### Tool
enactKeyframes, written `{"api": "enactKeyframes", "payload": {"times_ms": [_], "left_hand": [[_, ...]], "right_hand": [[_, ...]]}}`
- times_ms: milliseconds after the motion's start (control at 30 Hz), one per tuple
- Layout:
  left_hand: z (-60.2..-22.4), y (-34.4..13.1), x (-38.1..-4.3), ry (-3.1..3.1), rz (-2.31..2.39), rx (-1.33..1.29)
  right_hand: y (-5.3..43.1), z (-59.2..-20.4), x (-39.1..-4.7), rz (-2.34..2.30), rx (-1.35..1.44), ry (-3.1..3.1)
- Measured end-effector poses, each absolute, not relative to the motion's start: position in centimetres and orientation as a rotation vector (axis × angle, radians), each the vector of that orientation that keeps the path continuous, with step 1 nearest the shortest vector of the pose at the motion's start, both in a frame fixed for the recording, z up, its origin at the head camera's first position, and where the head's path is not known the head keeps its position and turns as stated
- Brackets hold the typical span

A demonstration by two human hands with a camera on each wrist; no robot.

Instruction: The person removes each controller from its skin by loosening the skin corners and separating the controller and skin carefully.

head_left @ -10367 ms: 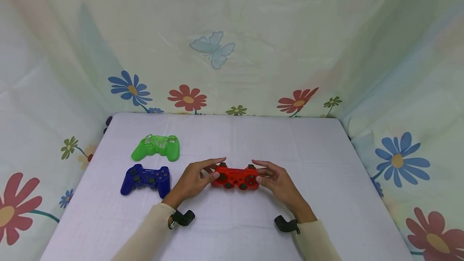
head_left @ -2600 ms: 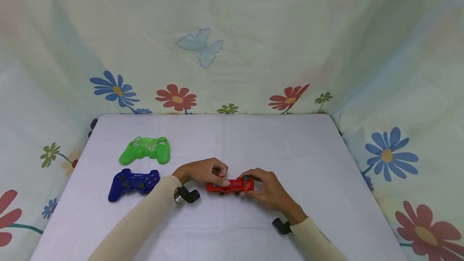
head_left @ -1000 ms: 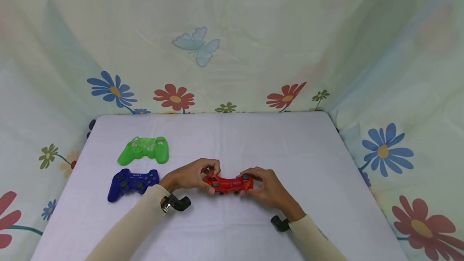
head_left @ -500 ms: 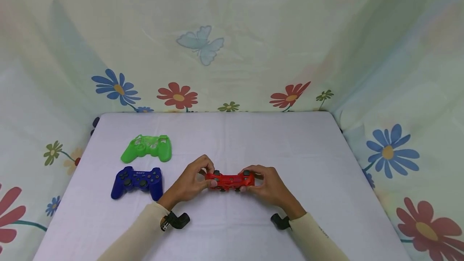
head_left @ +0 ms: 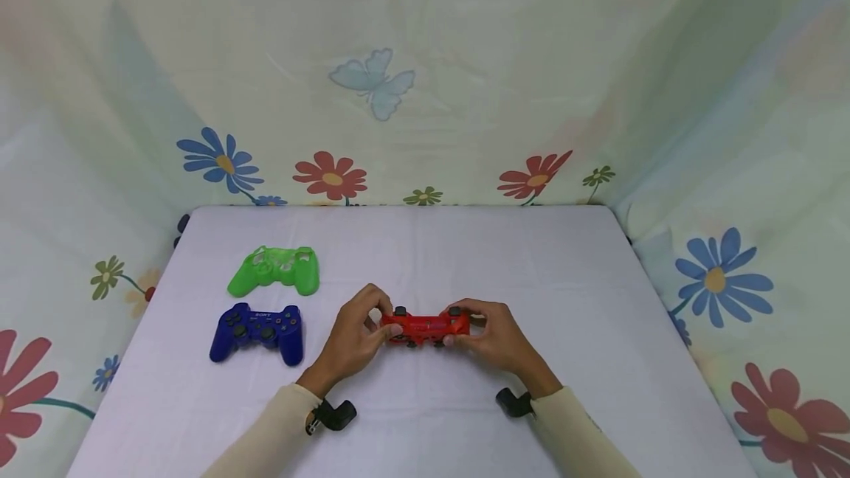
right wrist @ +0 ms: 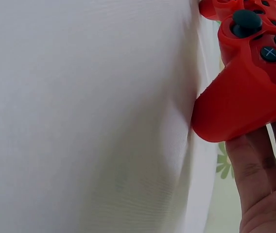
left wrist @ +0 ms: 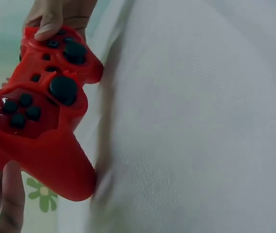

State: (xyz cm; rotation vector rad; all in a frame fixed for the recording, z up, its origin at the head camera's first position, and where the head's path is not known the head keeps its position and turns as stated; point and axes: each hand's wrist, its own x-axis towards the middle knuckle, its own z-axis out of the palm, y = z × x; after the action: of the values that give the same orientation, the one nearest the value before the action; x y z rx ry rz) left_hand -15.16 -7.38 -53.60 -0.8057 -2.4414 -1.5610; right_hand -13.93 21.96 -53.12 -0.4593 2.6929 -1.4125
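Observation:
Both hands grip a red game controller over the middle of the table, stood on edge with its shoulder buttons up. Glossy red shows inside the openings of its matt, rubbery red cover, around the direction buttons. My left hand pinches the controller's left end between thumb and fingers. At the other end, my right hand holds it with the thumb on the front; its fingers lie behind the grip. Dark thumbsticks stick out through the cover.
A green controller cover, with see-through openings, lies flat at the back left. In front of it a blue game controller lies face up, near my left wrist. The white-clothed table is walled by flowered curtains.
The controller lay face up earlier; now it is tilted with its top edge up. My left hand worked over its top, then moved back to its left end. The right hand kept its hold lately.

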Motion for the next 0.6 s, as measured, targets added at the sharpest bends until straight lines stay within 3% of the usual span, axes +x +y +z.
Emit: {"api": "enactKeyframes", "payload": {"times_ms": [600], "left_hand": [[-50.2,-6.6,-15.6,-2.743,-1.179,-0.975]], "right_hand": [[22.0,-53.2,-13.7,-1.463,-0.494,2.666]]}}
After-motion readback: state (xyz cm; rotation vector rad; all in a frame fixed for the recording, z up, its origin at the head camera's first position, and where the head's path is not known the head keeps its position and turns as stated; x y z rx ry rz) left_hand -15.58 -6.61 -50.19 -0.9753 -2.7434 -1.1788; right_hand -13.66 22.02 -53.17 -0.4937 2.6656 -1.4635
